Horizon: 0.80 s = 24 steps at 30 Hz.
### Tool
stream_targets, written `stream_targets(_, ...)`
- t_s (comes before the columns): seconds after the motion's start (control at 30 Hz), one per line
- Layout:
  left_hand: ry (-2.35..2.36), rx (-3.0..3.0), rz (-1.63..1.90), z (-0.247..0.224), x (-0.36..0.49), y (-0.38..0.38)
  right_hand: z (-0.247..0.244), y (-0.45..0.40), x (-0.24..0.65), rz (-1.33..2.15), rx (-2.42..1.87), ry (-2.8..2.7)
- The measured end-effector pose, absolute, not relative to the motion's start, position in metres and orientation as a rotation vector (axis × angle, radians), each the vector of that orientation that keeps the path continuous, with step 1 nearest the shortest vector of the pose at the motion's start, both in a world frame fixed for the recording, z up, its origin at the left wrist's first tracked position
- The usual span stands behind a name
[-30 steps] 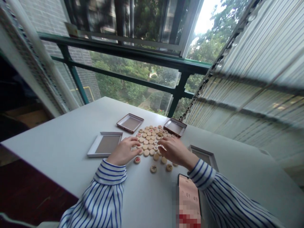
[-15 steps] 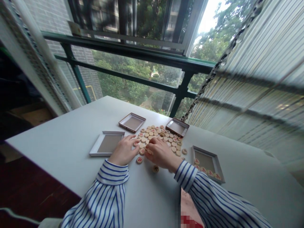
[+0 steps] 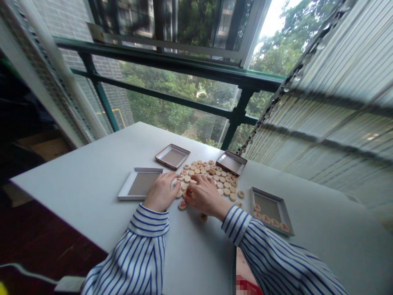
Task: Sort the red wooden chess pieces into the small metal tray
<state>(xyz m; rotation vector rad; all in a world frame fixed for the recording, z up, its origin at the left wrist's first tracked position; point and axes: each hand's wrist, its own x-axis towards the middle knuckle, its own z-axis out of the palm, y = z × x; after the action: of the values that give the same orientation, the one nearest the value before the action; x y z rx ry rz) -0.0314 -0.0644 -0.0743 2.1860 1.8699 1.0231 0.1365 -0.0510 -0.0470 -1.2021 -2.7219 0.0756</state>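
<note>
Round wooden xiangqi pieces (image 3: 199, 171), some with red or dark characters and some plain, lie bunched on the white table. My left hand (image 3: 161, 191) is at the left side of the bunch, thumb and fingers apart, with nothing visible in it. Over the near part of the bunch, my right hand (image 3: 206, 197) has its fingers curled down and seems to pinch a piece, mostly covered by the fingers. A red-marked piece (image 3: 182, 205) lies just below these fingertips. Nearer to me, a dark-marked piece (image 3: 203, 217) sits under the right wrist.
A shallow box tray (image 3: 125, 191) stands left of my left hand, and another (image 3: 172, 164) is behind it. A box lid (image 3: 232, 169) lies at the back right. The tray at right (image 3: 287, 213) holds several red-marked pieces. A pink-red item (image 3: 244, 264) lies under my right forearm.
My right hand has shifted slightly left, its fingertips now over a piece near the left hand. My left hand's thumb has come up a little. The view has tilted slightly.
</note>
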Motion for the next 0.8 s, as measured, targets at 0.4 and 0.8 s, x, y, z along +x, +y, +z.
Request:
stream_targets(0.4, 1.856, 2.148, 1.086, -0.071, -0.029, -0.064, -0.049, -0.049, 0.134, 0.046, -1.183, -2.714)
stream_targets(0.8, 1.848, 2.077, 1.16, -0.071, -0.027, -0.063, -0.034, -0.053, 0.145, -0.011, -1.127, -2.659)
